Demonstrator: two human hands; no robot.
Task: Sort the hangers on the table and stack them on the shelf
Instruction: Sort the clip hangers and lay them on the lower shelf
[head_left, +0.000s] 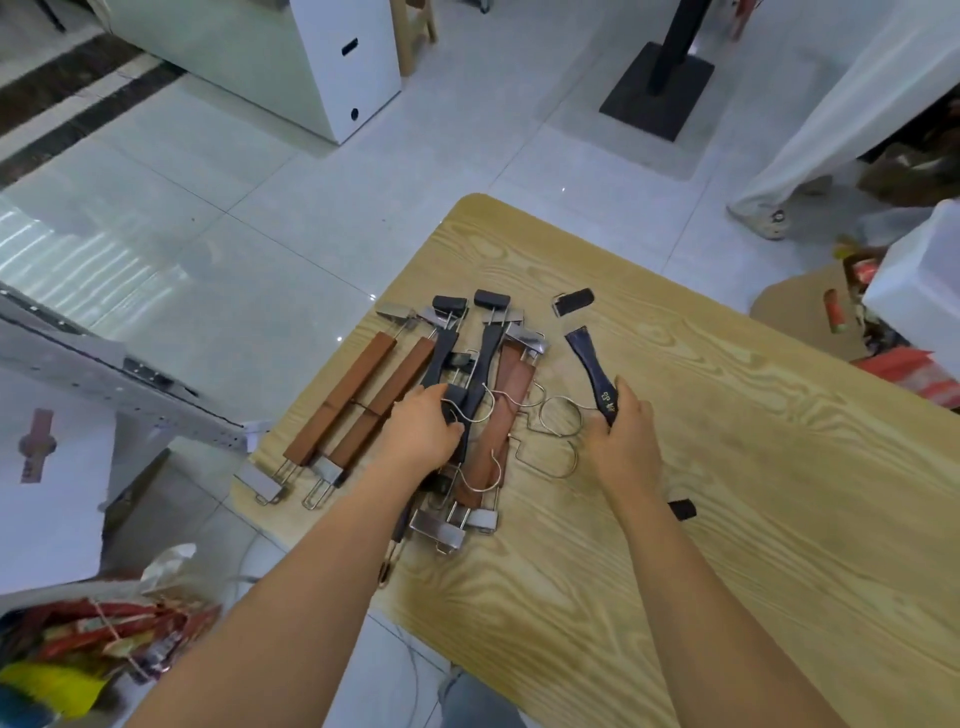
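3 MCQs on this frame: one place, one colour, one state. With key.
1. The separate dark hanger in the right hand lies where, relative to the pile? A left of it; B right of it; C on the floor.
2. The two straight hangers at the pile's left edge are: A brown; B white; C green.
3. The left hand: A lies flat on bare table; B grips a piled dark hanger; C hangs off the table.
Key: B, it sits right of the pile; A, brown wood bars; B, fingers curl round it.
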